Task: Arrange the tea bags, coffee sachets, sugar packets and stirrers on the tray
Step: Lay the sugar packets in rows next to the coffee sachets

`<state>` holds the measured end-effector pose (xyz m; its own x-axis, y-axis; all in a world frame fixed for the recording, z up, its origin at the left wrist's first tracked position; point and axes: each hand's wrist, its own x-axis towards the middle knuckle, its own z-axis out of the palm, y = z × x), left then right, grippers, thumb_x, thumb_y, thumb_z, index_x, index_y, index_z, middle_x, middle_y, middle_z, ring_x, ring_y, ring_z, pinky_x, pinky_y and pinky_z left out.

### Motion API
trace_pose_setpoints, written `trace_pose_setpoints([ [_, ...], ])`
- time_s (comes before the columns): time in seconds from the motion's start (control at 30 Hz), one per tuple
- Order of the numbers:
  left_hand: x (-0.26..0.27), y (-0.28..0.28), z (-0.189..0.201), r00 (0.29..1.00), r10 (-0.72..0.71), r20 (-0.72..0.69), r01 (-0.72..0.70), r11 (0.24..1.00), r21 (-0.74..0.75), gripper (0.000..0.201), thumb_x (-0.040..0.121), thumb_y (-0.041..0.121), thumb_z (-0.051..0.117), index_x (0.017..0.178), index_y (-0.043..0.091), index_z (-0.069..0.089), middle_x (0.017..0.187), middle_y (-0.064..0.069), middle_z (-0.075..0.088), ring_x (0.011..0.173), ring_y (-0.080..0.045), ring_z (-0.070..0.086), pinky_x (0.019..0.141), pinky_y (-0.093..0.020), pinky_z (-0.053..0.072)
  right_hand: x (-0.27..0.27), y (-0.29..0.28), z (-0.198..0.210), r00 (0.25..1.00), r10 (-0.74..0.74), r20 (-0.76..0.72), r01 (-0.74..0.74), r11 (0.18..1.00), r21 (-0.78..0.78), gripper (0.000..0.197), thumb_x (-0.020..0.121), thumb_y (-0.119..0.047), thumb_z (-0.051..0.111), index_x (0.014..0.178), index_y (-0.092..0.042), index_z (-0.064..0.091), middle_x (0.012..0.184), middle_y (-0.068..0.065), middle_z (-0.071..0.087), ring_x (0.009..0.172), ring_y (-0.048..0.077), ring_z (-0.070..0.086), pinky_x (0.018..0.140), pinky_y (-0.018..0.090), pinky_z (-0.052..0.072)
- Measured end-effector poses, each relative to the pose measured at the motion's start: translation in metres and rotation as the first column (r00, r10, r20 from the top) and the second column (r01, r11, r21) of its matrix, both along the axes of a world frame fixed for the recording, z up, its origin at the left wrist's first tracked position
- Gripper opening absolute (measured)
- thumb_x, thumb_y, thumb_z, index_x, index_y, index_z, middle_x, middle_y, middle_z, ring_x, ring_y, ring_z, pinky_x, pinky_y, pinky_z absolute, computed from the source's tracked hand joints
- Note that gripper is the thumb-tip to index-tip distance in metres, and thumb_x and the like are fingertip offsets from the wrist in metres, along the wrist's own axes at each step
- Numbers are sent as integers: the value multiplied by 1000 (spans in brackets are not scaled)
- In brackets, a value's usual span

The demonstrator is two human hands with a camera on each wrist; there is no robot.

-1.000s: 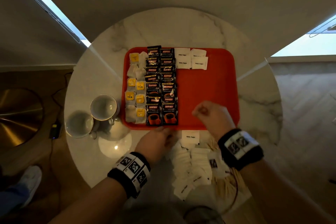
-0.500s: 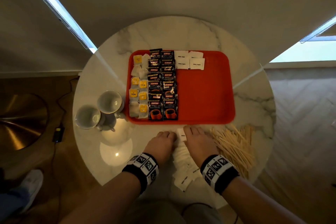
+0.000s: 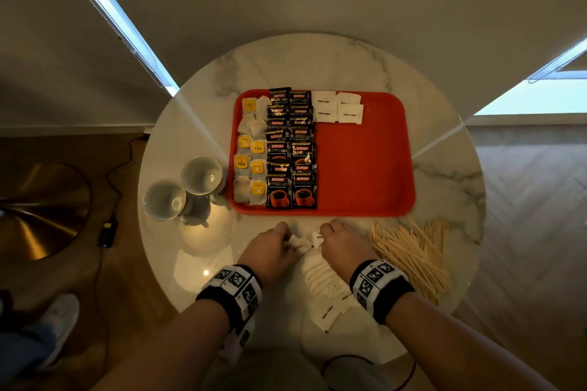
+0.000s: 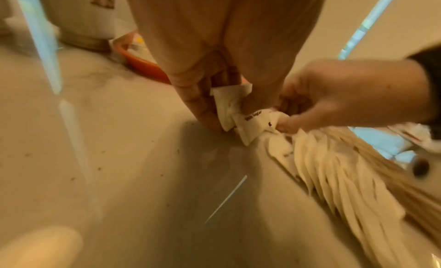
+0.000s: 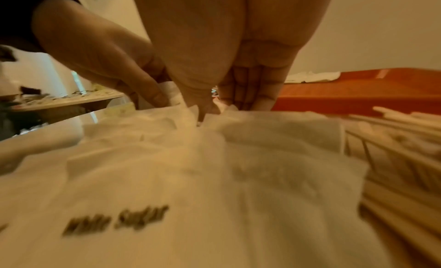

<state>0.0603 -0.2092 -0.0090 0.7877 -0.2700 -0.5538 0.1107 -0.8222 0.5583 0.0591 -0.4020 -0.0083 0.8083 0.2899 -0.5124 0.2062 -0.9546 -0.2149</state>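
Note:
The red tray (image 3: 365, 168) holds tea bags (image 3: 251, 152) in its left columns, black coffee sachets (image 3: 290, 149) beside them and a few white sugar packets (image 3: 336, 106) at its far edge. In front of the tray lies a fanned row of sugar packets (image 3: 320, 276) (image 5: 214, 177). At the row's far end, my left hand (image 3: 276, 244) (image 4: 222, 117) pinches one crumpled sugar packet (image 4: 226, 106). My right hand (image 3: 343, 241) (image 4: 286, 119) pinches the packet next to it (image 4: 255, 124). Wooden stirrers (image 3: 409, 251) lie heaped to the right.
Two white cups (image 3: 184, 190) stand on the marble table (image 3: 317, 63) left of the tray. The tray's right half is bare red. The stirrer heap (image 5: 393, 140) lies close against the sugar row. The round table's edge is near my body.
My right hand has drawn back from the tray's front edge to the sugar row. Both hands have closed in on the row's far end and now pinch packets there.

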Motion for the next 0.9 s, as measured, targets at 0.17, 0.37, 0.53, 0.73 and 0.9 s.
trace_pose_setpoints([
  [0.17, 9, 19, 11, 949, 287, -133, -310, 927, -211, 19, 92, 24, 64, 111, 27, 64, 104, 5, 69, 95, -16, 65, 82, -28, 51, 11, -7, 21, 967, -253, -19, 251, 944, 213, 34, 98, -28, 55, 131, -19, 55, 122, -2, 57, 108, 18, 57, 89, 35, 48],
  [0.37, 23, 6, 33, 767, 473, -433, -639, 626, -448, 19, 99, 4, 54, 108, 13, 68, 98, -10, 73, 81, -15, 73, 69, -30, 61, 18, -7, 55, 893, -450, -21, 376, 719, 585, 19, 91, -19, 68, 110, -20, 65, 100, -8, 64, 86, 7, 63, 74, 28, 54],
  [0.53, 35, -21, 50, 671, 444, -594, -739, 469, -484, 30, 100, 2, 42, 114, 12, 68, 100, -10, 73, 88, -20, 71, 75, -35, 61, 23, -4, 71, 940, -316, 124, 213, 834, 510, 24, 96, -26, 64, 119, -24, 63, 112, -12, 55, 91, 6, 59, 75, 21, 48],
  [0.73, 41, -32, 58, 582, 389, -714, -813, 280, -510, 27, 102, 27, 58, 120, 10, 66, 110, -14, 74, 98, -25, 72, 79, -37, 61, 24, -8, 70, 935, -311, 170, 186, 839, 512, 35, 94, -26, 69, 127, -18, 62, 121, -8, 54, 101, 8, 61, 81, 19, 47],
  [0.9, 42, -32, 53, 635, 382, -672, -773, 303, -557, 30, 99, 15, 62, 128, 7, 60, 118, -18, 72, 98, -25, 73, 79, -34, 63, 25, -12, 69, 881, -472, 3, 363, 681, 636, 54, 84, -36, 79, 132, -30, 56, 114, -17, 52, 98, -10, 55, 77, 3, 45],
])
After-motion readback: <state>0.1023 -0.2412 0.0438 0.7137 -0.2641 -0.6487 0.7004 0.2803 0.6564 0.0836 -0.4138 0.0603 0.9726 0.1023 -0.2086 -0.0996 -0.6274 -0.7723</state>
